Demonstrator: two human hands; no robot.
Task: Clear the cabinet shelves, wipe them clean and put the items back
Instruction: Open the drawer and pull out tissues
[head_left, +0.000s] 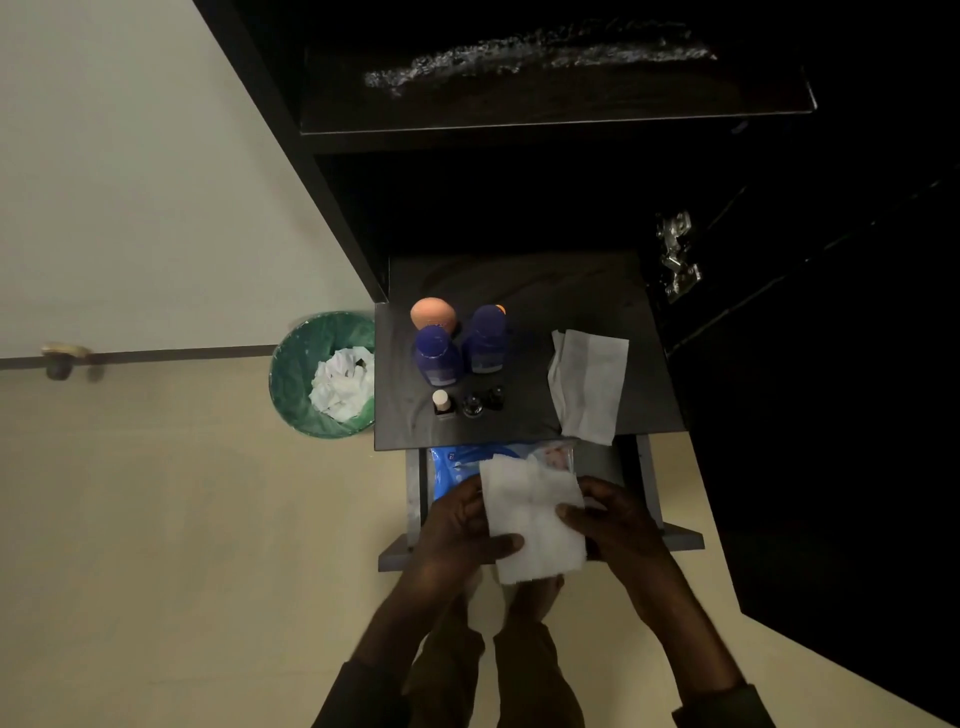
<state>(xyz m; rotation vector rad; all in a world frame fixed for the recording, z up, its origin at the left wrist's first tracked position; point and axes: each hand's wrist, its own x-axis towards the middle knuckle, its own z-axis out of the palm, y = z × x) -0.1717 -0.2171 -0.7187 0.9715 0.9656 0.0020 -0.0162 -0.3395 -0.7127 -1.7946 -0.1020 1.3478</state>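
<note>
Both hands holding wipe (532, 512) over open drawer (675, 535): left hand (457, 525) pinching its left edge, right hand (608, 519) its right. Wipe's long axis pointing toward smeared cabinet shelf (545, 104), lying well ahead, neither hand clearly nearer

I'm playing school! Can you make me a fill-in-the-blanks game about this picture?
1. Both hands, left and right, hold a white ____.
2. The bin left of the dark table has a ____ liner.
3. Two ____ bottles stand on the table.
4. The second wipe lies on the table's ____ side.

Missing words: wipe; green; blue; right
</note>
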